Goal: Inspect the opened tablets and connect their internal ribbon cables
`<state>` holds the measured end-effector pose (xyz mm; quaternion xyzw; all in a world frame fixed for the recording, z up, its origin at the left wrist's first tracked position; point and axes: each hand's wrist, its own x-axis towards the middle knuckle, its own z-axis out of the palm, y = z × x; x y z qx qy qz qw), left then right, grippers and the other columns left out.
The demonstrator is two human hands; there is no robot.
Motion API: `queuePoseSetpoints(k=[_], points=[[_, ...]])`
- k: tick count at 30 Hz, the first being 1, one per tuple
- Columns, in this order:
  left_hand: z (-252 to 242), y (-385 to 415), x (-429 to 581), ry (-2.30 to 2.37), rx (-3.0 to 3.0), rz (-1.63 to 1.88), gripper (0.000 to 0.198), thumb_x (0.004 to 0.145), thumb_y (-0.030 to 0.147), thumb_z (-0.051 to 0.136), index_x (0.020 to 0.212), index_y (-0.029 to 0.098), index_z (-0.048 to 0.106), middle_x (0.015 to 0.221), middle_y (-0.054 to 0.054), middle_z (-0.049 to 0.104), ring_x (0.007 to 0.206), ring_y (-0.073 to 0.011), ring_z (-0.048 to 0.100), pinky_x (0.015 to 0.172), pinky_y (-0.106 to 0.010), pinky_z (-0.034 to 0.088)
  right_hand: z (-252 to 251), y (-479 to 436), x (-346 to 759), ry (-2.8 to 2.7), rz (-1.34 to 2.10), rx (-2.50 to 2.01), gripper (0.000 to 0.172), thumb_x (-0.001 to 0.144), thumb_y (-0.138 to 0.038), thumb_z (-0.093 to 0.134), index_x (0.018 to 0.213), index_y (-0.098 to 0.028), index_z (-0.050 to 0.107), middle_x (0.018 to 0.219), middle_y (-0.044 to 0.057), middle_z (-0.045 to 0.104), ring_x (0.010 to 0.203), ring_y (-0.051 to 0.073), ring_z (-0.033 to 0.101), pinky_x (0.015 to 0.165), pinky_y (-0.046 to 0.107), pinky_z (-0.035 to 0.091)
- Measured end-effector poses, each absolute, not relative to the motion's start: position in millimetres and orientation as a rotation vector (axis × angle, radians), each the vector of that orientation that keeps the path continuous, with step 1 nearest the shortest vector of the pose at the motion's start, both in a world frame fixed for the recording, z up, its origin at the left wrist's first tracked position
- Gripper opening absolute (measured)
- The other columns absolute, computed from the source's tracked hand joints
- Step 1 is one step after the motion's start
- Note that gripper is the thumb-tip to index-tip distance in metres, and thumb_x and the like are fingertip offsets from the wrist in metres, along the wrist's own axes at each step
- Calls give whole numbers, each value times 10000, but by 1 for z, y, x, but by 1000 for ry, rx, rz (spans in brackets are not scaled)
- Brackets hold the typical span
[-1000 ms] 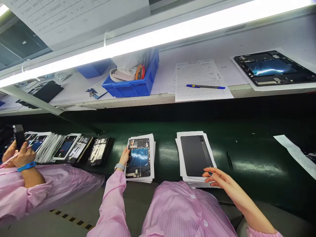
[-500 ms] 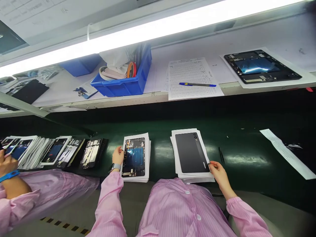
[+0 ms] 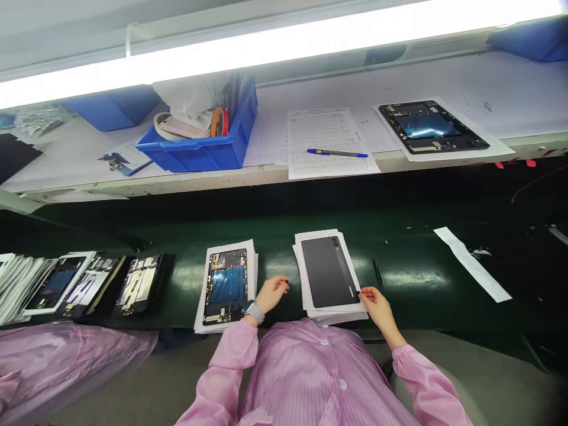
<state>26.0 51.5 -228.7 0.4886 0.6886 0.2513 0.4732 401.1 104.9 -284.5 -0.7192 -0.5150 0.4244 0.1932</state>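
Note:
A dark grey tablet back cover point(image 3: 329, 271) lies on a stack of white sheets point(image 3: 310, 307) on the green belt. My right hand point(image 3: 376, 300) pinches the cover's near right corner. My left hand point(image 3: 271, 292) hovers between the two stacks with its fingers loosely apart and nothing in it, a watch on its wrist. To its left an opened tablet with a blue battery point(image 3: 226, 285) rests on another white stack point(image 3: 202, 296).
A row of opened tablets point(image 3: 89, 284) overlaps at the left, beside a co-worker's pink sleeve point(image 3: 66, 361). The shelf above holds a blue bin point(image 3: 199, 151), a form with a pen point(image 3: 337, 153) and another opened tablet point(image 3: 432, 125). A paper strip point(image 3: 471, 263) lies at the right.
My left hand left the opened tablet's edge and moved right, toward the grey cover. My right hand stays at the cover's near right corner. The view shifted right.

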Motion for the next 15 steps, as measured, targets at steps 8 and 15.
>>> queuePoseSetpoints(k=[8, 15], points=[[-255, 58, 102, 1695, 1287, 245, 258, 961, 401, 630, 941, 145, 661, 898, -28, 676, 843, -173, 655, 842, -394, 549, -285, 95, 404, -1480, 1167, -2016, 161, 999, -285, 687, 934, -142, 650, 936, 28, 648, 834, 191, 640, 798, 363, 554], [-246, 58, 105, 1705, 1310, 315, 221, 969, 364, 622, 946, 148, 664, 960, -41, 682, 915, -185, 654, 891, -414, 540, -291, 98, 406, -1390, 1429, -1949, 171, 1024, -284, 660, 949, -131, 647, 849, 5, 635, 707, 154, 633, 672, 297, 565]])
